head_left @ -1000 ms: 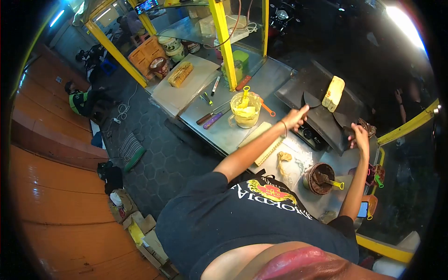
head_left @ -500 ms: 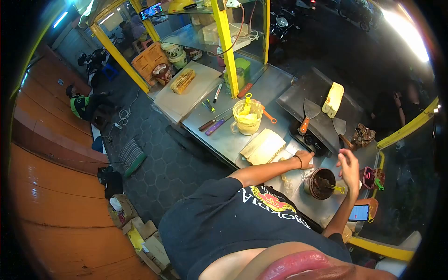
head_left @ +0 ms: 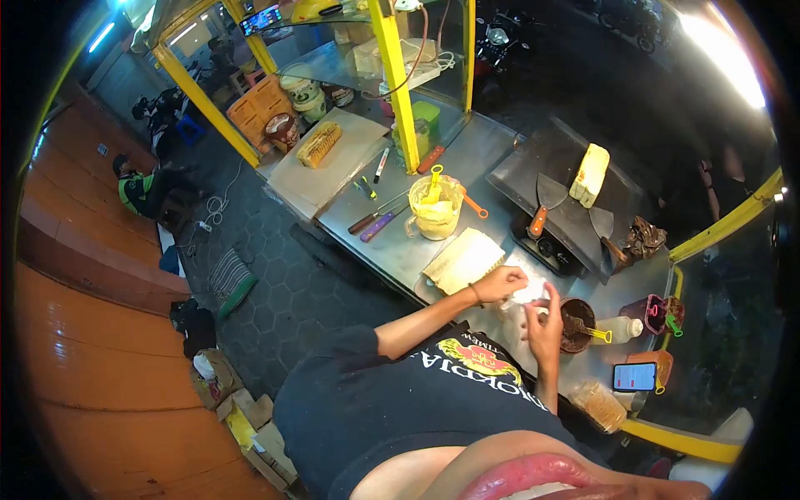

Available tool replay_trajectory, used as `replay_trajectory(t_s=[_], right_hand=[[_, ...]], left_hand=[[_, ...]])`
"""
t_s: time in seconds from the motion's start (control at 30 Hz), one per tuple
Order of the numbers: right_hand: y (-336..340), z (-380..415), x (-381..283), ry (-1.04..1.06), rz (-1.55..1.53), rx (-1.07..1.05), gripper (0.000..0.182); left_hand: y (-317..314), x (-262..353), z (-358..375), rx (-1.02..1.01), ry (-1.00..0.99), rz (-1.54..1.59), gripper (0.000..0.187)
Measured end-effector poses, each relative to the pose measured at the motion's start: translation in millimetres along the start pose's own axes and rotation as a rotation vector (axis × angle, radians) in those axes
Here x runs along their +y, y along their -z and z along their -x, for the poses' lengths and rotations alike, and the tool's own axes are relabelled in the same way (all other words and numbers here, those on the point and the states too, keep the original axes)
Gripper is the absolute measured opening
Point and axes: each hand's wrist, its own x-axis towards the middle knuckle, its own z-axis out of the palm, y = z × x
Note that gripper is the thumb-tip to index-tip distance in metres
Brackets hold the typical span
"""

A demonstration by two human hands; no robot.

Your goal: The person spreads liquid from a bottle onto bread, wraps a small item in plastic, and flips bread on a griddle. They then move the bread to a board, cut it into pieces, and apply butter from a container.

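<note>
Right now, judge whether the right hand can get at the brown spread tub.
Likely yes: the right hand is close beside the tub, with nothing visible between them, though it seems busy with some white material.

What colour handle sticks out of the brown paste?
The handle is yellow; see the head view.

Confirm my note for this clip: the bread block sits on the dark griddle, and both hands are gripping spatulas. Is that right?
No, the grip is wrong: the head view shows the left hand and right hand at a crumpled white item, with both spatulas resting on the dark griddle. The bread block does sit on that griddle.
</note>
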Motion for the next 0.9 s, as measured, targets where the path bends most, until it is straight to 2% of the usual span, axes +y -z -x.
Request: replay_trajectory(t_s=[0.07,0.1,0.13,0.2,0.23,0.27,0.3,0.33,0.4,0.47,0.5,0.53,0.6,0.63,0.67,0.73,0.8,0.83,0.87,0.9], right_hand=[[-24.2,-18.5,31.5,0.187,0.094,-0.066,0.035],[-38.2,-21.0,17.8,0.203,-0.017,-0.122,0.025],[-47.8,-29.3,19.6,0.136,0.001,-0.191,0.02],[-74.5,-42.9,15.9,0.197,-0.093,-0.266,0.016],[-88.2,-46.9,8.6,0.195,-0.078,-0.307,0.014],[-100.6,-49.1,-1.2,0.181,-0.033,-0.37,0.015],[-116.3,-53.4,-1.8,0.29,0.03,-0.409,0.017],[-131.1,-55.2,-3.1,0.395,0.097,-0.45,0.02],[-155.4,-50.9,-16.8,0.393,0.172,-0.514,0.024],[-178.5,-42.9,-30.7,0.369,0.182,-0.667,0.028],[-195.1,-44.8,-12.2,0.424,0.184,-0.694,0.025],[-202.3,-41.5,-22.8,0.406,0.194,-0.698,0.025],[-222.6,-40.6,-48.8,0.457,0.347,-0.91,0.02],[-235.5,-36.6,-52.2,0.447,0.249,-0.937,0.013],[-249.1,-34.7,-57.6,0.537,0.255,-0.94,0.011],[-280.7,-32.3,-48.6,0.433,0.203,-0.954,0.011],[-309.3,-36.0,-43.3,0.322,0.209,-1.027,0.012],[-324.3,-33.3,-45.8,0.266,0.218,-0.948,0.011],[-336.0,-30.8,-50.6,0.133,0.217,-0.906,0.012],[-349.6,-27.7,-47.8,0.091,0.162,-0.871,0.013]], left_hand=[[9.1,8.4,39.8,0.075,-0.022,0.119,0.028],[12.0,7.6,55.8,0.143,-0.053,0.23,0.029],[12.4,2.1,69.8,0.16,-0.056,0.233,0.029],[13.7,-7.0,95.1,0.445,-0.127,0.278,0.032],[16.4,-16.8,106.5,0.459,-0.131,0.278,0.032],[20.6,-27.0,118.0,0.51,-0.189,0.155,0.032],[28.2,-25.3,127.4,0.558,-0.249,0.029,0.033],[37.7,-24.3,138.2,0.569,-0.249,0.033,0.033],[60.7,-17.2,165.5,0.657,-0.142,-0.378,0.031],[82.1,3.0,187.5,0.718,-0.209,-0.376,0.031],[97.0,3.1,200.0,0.69,-0.143,-0.44,0.032],[109.9,1.8,212.6,0.658,-0.075,-0.498,0.034],[135.7,-0.1,232.6,0.611,-0.062,-0.294,0.038],[152.4,-6.5,241.9,0.573,-0.035,-0.322,0.04],[165.8,-14.3,250.8,0.571,-0.138,-0.393,0.044],[186.3,-18.3,268.9,0.538,-0.055,-0.131,0.054],[207.0,-15.6,287.4,0.495,-0.086,0.014,0.061],[219.7,-13.1,291.4,0.465,-0.088,0.084,0.066],[233.7,-11.9,295.7,0.409,-0.077,0.045,0.065],[245.5,-17.7,295.7,0.376,-0.075,0.076,0.062]])
